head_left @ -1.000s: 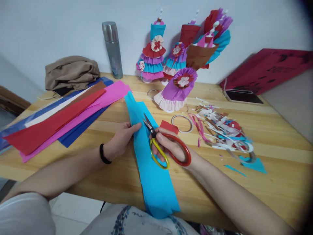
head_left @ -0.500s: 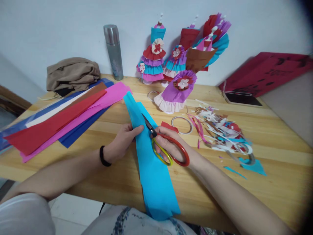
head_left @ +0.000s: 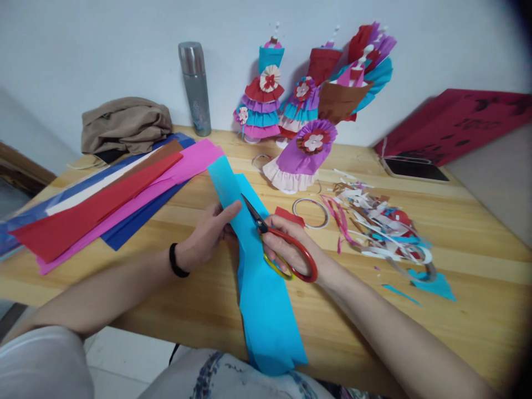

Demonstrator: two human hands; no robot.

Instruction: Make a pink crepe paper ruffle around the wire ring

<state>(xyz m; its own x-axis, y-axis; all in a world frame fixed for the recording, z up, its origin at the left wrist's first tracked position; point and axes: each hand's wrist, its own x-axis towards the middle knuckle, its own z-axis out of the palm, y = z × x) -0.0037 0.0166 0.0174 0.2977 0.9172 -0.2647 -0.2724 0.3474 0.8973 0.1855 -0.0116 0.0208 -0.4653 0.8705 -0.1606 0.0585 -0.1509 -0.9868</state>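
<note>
Blue paper [head_left: 268,310]: cutting apparently partway.
Left hand [head_left: 208,233] pinches the upper strip [head_left: 221,174]; right hand [head_left: 291,250] grips the scissors [head_left: 261,225]; the paper's lower length appears uncut.

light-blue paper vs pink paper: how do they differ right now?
Colour: the light-blue paper is bright cyan-like; the pink paper is strong pink.
Handling: the left hand grips the light-blue paper; no hand touches the pink paper.
Cover: the red paper partly covers the pink paper, while the scissors in the right hand are in front of the light-blue paper.
Shared: both are long pieces.
</note>
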